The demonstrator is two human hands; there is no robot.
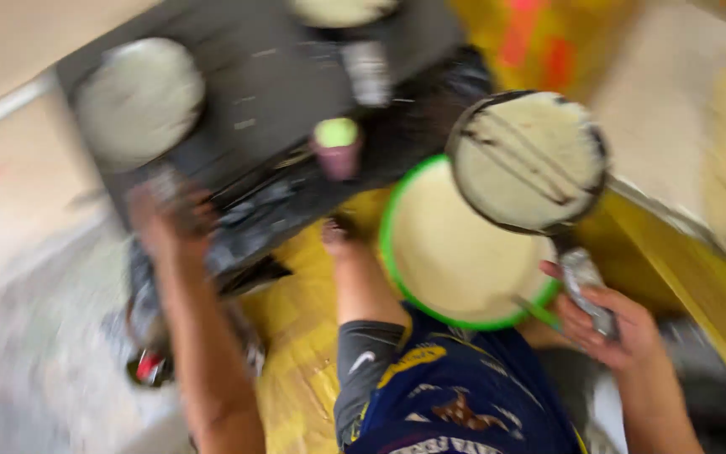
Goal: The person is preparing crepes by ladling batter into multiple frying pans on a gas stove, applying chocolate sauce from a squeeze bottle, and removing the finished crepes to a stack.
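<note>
The whole view is blurred by motion. My right hand (607,328) grips the foil-wrapped handle of a dark round pan (527,160), which holds a pale flat round marked with dark streaks. The pan hangs over the far right of a green-rimmed bowl (455,252) full of pale batter. My left hand (170,214) reaches to the front left edge of a black stove (279,92); its fingers are too smeared to read. A second pan (140,101) with a pale round sits on the stove's left side.
Another person's forearm (355,277), in a grey sleeve and blue shirt, lies between my arms, its hand beside the bowl. A pink cup with a green top (336,147) stands by the stove. A third pan (342,8) shows at the top edge. Yellow sheeting (296,336) covers the floor.
</note>
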